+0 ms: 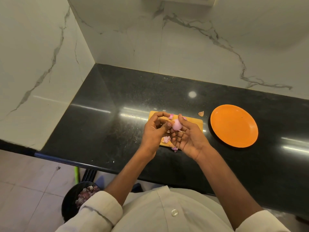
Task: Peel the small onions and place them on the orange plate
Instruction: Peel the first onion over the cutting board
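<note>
A black stone counter (117, 97) runs along white marble-patterned walls (184, 39) that meet in a corner at the far left. On the right of the counter sits the orange plate (234, 126), round and lying flat, with nothing on it but a tiny speck. Just left of the plate lies a small yellow cutting board (198, 122), mostly covered by the hands. Below the counter edge, on the tiled floor at lower left, stands a dark bin (70, 196) with purple-white peelings inside.

Both hands are raised over the board. The right hand (189, 139) is palm up, its fingers loosely curled, with the thumb and fingers cupping a small onion (176, 125), pale pink and smooth where the skin is off. The left hand (154, 129) faces it, fingers arched high and half open, the thumb tip pressed against the onion's left side beside an orange-brown bit of skin; whether it pinches that skin I cannot tell.

Loose peels (166, 139) lie on the board under the hands, another scrap (175, 149) on the counter at its near edge, and a dry brown flake (201, 113) between board and plate.
</note>
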A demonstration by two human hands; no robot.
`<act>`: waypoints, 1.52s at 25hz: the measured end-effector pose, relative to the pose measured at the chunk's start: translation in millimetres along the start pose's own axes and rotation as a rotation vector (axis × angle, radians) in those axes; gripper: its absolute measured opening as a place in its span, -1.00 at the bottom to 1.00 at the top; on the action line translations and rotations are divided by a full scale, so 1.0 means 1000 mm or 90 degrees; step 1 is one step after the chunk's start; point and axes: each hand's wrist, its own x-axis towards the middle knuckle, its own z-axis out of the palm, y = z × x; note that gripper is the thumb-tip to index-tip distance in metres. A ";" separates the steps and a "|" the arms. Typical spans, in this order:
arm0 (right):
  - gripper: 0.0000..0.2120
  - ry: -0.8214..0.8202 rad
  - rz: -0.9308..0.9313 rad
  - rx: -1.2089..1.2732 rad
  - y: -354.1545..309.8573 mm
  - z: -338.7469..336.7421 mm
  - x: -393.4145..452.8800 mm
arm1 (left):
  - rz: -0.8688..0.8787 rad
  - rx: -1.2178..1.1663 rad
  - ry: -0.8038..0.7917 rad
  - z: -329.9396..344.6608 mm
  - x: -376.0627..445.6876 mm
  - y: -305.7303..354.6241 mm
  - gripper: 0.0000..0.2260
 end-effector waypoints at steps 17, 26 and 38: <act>-0.76 -0.006 -0.081 -0.028 0.015 0.019 -0.004 | -0.112 -0.094 0.040 -0.025 0.006 0.008 -0.84; -0.84 0.008 -0.110 -0.036 0.018 0.027 0.001 | -0.075 -0.041 -0.008 -0.045 0.015 0.009 -0.93; -0.70 0.023 -0.248 0.025 0.022 0.021 0.006 | -0.154 -0.197 0.046 -0.023 0.012 0.003 -0.78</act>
